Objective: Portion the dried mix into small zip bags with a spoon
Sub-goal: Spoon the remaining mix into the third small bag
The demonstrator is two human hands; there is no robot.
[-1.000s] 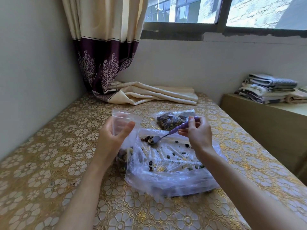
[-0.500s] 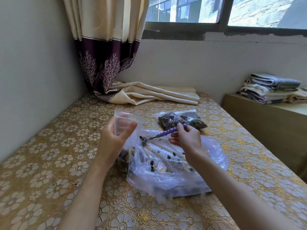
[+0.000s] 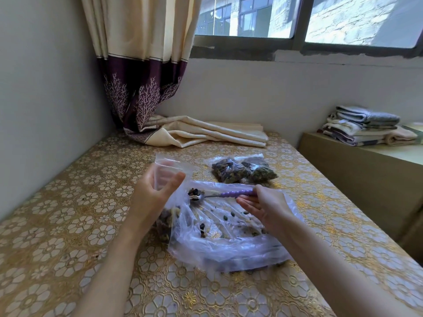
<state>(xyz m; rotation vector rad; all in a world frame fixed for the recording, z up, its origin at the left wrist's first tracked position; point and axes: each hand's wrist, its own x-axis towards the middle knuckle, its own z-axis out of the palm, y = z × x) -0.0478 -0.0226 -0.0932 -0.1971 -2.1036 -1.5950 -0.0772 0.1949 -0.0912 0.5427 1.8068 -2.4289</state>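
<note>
1. Count: one spoon (image 3: 219, 195), one small zip bag (image 3: 169, 165) in my hand, two filled small bags (image 3: 242, 171) lying side by side, one large clear bag (image 3: 229, 239). All sit on or over the counter (image 3: 68, 213), which has a gold floral cover.
2. My left hand (image 3: 153, 197) holds the small zip bag upright. Thumb on the near side, fingers (image 3: 160, 170) behind the plastic, curled round it just below the mouth. The mouth stands above my hand, with the zip strip at the top.
3. Contents of the held bag: a dark clump of dried mix (image 3: 164, 223) in its lower part, below my wrist. The upper part looks clear.
4. My right hand (image 3: 265, 207) pinches the purple beaded handle of the spoon at its far end, between thumb and fingertips; the remaining fingers lie fairly straight beneath it.
5. The spoon lies roughly level, bowl towards the left, close beside my left thumb and the held bag. The bowl carries a small heap of dark and pale pieces.
6. The large clear bag lies crumpled on the counter under both hands. Inside: scattered loose pieces, sparse, with a darker gathering along its near edge.
7. The two filled bags lie behind the large bag. One looks brown, the other greenish. I cannot tell whether they are sealed.
8. Surroundings: one curtain (image 3: 142, 65) trailing onto the counter; one stack of folded towels (image 3: 364, 126) on a low cabinet (image 3: 366, 170) to the right.
</note>
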